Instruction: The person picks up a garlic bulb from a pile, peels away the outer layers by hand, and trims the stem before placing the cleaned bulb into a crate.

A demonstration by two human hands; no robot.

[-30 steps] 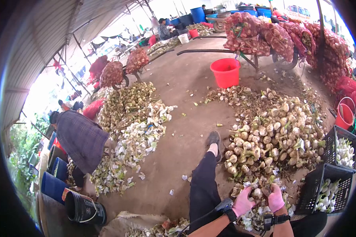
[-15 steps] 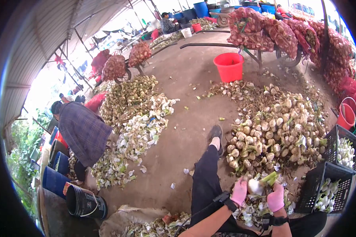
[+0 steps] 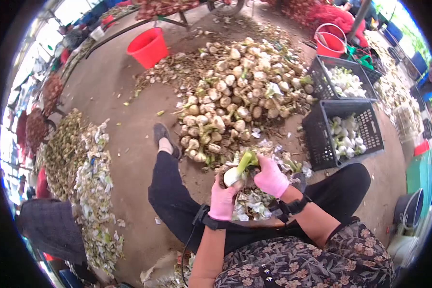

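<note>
My left hand (image 3: 223,199), in a pink glove, is closed around a white garlic bulb (image 3: 232,177) low in the middle of the head view. The bulb's thick green stem (image 3: 247,160) points up and to the right. My right hand (image 3: 270,178), also pink-gloved, has its fingers closed at that stem; whether they hold anything else is hidden. Beneath my hands lie peeled garlic skins (image 3: 252,204). Just beyond them spreads a large heap of unpeeled garlic bulbs (image 3: 240,91).
Two black crates (image 3: 317,139) with white trimmed garlic (image 3: 345,137) stand to the right. A red bucket (image 3: 149,47) is behind the heap, another red bucket (image 3: 330,45) behind the crates. At left, a person in a dark checked jacket (image 3: 50,230) is beside more garlic and skins.
The head view has turned right and down, so the heap and crates appear farther left. My hands remain on the garlic bulb, and the right hand is now closer to the left.
</note>
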